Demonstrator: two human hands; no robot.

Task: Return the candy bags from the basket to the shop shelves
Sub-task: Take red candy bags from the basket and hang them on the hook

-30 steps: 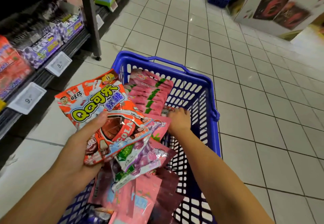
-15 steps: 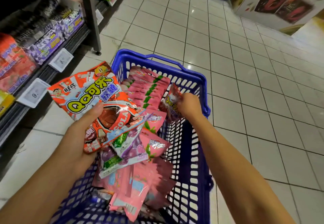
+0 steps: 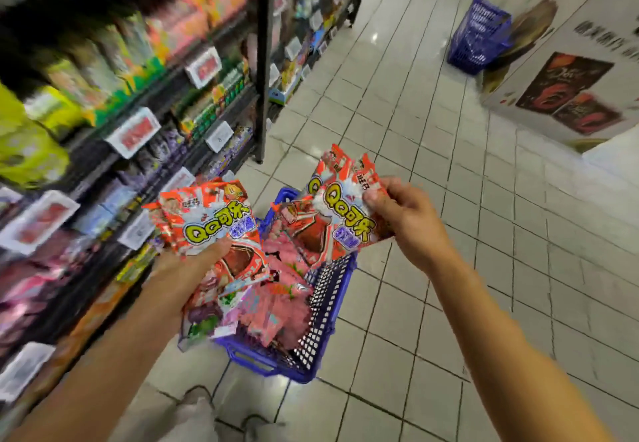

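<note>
A blue plastic basket (image 3: 321, 317) stands on the tiled floor below my arms, with several pink candy bags (image 3: 280, 310) inside. My left hand (image 3: 193, 265) grips a stack of candy bags (image 3: 214, 227), a red cola gummy bag on top and a purple grape bag underneath. My right hand (image 3: 404, 216) is raised above the basket's right rim and pinches two red cola gummy bags (image 3: 332, 220) by their right edge. The shop shelves (image 3: 114, 123) run along the left, blurred by motion.
White price tags (image 3: 133, 132) hang on the shelf edges. A black shelf upright (image 3: 264, 61) stands ahead on the left. A second blue basket (image 3: 479, 37) sits far down the aisle beside a white display box (image 3: 567, 89). Pale tiled floor lies to the right.
My right hand has lifted out of the basket holding red cola gummy bags. The view has tilted up and left, bringing more shelves into sight. My left hand still holds its stack.
</note>
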